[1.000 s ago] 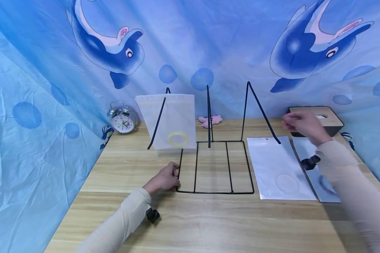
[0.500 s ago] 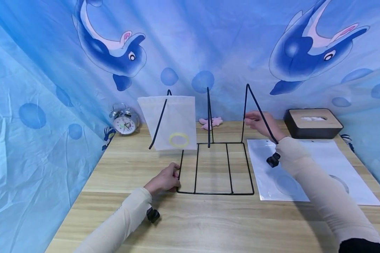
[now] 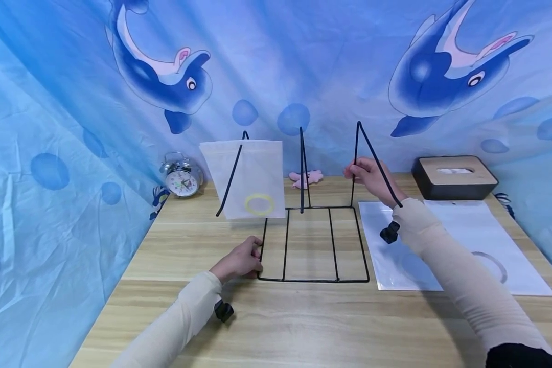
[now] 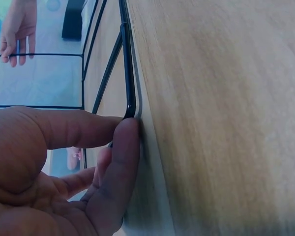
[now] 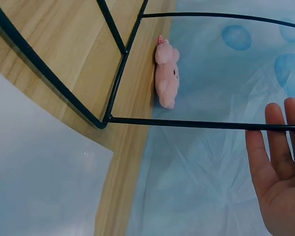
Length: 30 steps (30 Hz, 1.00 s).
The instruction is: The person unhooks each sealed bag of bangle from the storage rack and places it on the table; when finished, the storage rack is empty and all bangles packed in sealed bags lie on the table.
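A black wire rack (image 3: 308, 280) stands on the table, with a flat base and three tall bent uprights. My left hand (image 3: 240, 259) pinches the front left corner of its base between thumb and fingers, as the left wrist view shows close up. My right hand (image 3: 373, 176) is at the right upright (image 5: 187, 123). In the right wrist view its fingers are nearly straight and touch the wire; its thumb is out of sight there. A whitish zip bag (image 3: 253, 174) with a yellow oval ring hangs on the left upright.
Two white flat bags (image 3: 501, 235) with ring shapes lie at the right, partly hidden under my right forearm. Behind them is a tissue box (image 3: 455, 179). A pink plush toy (image 3: 305, 178) lies behind the rack, and an alarm clock (image 3: 181, 181) stands at the back left.
My right hand has moved left from in front of the tissue box to the rack's right upright, then slightly farther left along it. The left hand has stayed at the base corner.
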Each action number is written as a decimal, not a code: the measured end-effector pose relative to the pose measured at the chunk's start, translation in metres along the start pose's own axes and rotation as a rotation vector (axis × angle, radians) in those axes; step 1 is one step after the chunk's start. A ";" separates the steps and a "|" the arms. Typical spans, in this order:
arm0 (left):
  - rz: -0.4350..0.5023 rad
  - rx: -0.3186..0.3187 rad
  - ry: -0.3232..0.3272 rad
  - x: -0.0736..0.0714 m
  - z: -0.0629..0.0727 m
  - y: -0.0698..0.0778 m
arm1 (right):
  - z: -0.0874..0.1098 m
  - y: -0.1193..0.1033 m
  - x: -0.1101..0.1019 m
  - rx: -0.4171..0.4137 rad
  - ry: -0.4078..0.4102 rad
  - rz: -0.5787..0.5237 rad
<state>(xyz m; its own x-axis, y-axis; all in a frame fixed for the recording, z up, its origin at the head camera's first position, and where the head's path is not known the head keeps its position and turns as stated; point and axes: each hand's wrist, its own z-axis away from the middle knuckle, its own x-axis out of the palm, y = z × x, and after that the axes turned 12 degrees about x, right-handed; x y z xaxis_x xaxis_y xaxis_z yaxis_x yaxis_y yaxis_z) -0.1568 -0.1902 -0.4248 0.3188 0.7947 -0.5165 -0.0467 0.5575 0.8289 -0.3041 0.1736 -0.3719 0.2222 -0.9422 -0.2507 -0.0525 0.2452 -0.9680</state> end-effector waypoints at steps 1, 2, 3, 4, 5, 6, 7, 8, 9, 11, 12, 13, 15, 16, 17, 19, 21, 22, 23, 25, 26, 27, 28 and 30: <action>0.004 -0.002 -0.003 0.000 0.000 0.000 | 0.000 0.001 0.000 0.002 0.000 -0.007; 0.006 -0.003 -0.006 0.000 -0.001 0.000 | 0.000 0.002 0.000 0.004 0.000 -0.011; 0.013 -0.007 -0.011 0.001 -0.001 0.000 | -0.001 0.004 -0.001 0.005 0.001 -0.012; 0.018 -0.007 -0.015 0.001 -0.001 0.000 | -0.001 0.005 -0.001 0.009 0.003 -0.018; 0.022 -0.008 -0.021 0.001 -0.001 0.000 | -0.002 0.006 -0.002 0.015 0.007 -0.019; 0.025 -0.007 -0.026 0.001 -0.001 0.000 | -0.002 0.008 -0.002 0.018 0.013 -0.022; 0.030 -0.006 -0.032 0.001 -0.001 0.000 | -0.002 0.009 -0.003 0.022 0.018 -0.022; 0.036 -0.004 -0.036 0.001 -0.001 0.000 | -0.002 0.009 -0.004 0.025 0.025 -0.023; 0.039 -0.002 -0.039 0.001 -0.001 0.000 | -0.001 0.009 -0.004 0.026 0.028 -0.027; 0.045 0.001 -0.038 0.001 -0.001 0.001 | -0.001 0.010 -0.003 0.027 0.029 -0.028; 0.047 0.001 -0.037 0.001 -0.001 0.000 | -0.001 0.010 -0.003 0.024 0.029 -0.025; 0.050 0.002 -0.036 0.000 -0.001 -0.001 | -0.001 0.009 -0.002 0.019 0.029 -0.018; 0.060 0.002 -0.036 -0.001 -0.001 -0.003 | -0.002 0.010 -0.001 0.019 0.037 -0.002; 0.070 0.003 -0.040 -0.002 -0.002 -0.005 | -0.003 0.010 -0.001 0.019 0.042 0.006; 0.083 0.006 -0.044 -0.003 -0.002 -0.006 | -0.003 0.011 0.000 0.018 0.046 0.015; 0.093 0.010 -0.051 -0.008 -0.002 -0.008 | -0.004 0.012 0.000 0.010 0.052 0.022; 0.092 0.018 -0.052 -0.014 -0.001 -0.009 | -0.004 0.013 0.000 0.003 0.051 0.009; 0.089 0.019 -0.044 -0.019 -0.001 -0.009 | -0.004 0.013 0.000 -0.004 0.046 0.001; 0.085 0.016 -0.029 -0.024 0.000 -0.009 | -0.004 0.013 0.000 -0.009 0.042 -0.006; 0.066 0.013 0.004 -0.036 0.002 -0.009 | -0.004 0.012 0.000 -0.019 0.036 -0.009; 0.061 0.015 0.025 -0.044 0.003 -0.009 | -0.005 0.012 0.000 -0.020 0.037 -0.011; 0.049 0.012 0.052 -0.051 0.004 -0.008 | -0.006 0.012 0.000 -0.022 0.038 -0.004; 0.032 0.021 0.077 -0.060 0.005 -0.008 | -0.006 0.012 0.000 -0.025 0.040 0.003; 0.010 0.051 0.122 -0.078 0.007 -0.005 | -0.008 0.010 0.000 -0.031 0.045 0.014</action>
<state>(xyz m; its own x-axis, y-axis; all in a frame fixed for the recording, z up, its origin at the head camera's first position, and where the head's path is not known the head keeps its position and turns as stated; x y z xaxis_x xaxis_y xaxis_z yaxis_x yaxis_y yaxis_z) -0.1744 -0.2571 -0.3875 0.2006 0.8255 -0.5276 0.0002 0.5385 0.8426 -0.3121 0.1744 -0.3814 0.1776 -0.9482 -0.2636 -0.0852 0.2520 -0.9640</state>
